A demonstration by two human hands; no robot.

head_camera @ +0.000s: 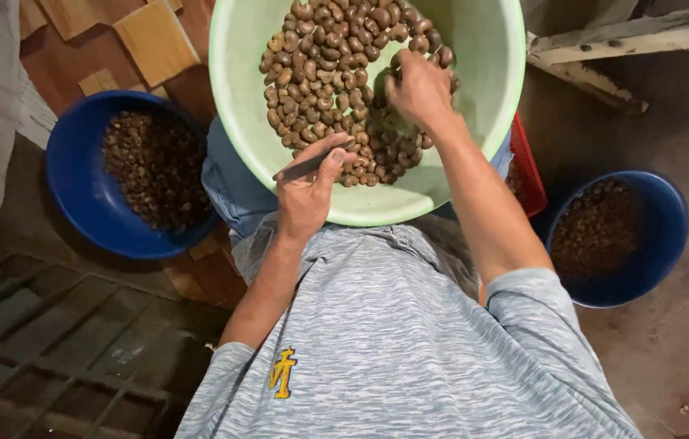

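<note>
Fingers of the left hand (305, 189) are clamped on a thin dark tool (312, 162), thumb pressed along its top, the tip pointing left over the near rim of the basin. Fingers of the right hand (419, 88) are curled down into the pile of cashew nuts (320, 73), closed around a few of them, though how many cannot be told. One pale green round basin (483, 97) holds the nuts, too many to count, heaped from its far edge to its middle; it rests on the person's lap, over blue trousers (226, 183). Two blue bowls flank it: the left blue bowl (76, 195) on the left holds dark brown shells or nuts, and the right blue bowl (670, 236) on the right holds a similar dark heap. One red tray edge (527, 167) shows just behind the right forearm, between basin and right bowl. Several wooden blocks (153, 41) lie far left on the reddish floor. One yellow emblem (282, 372) sits on the grey striped shirt, near the left sleeve.
</note>
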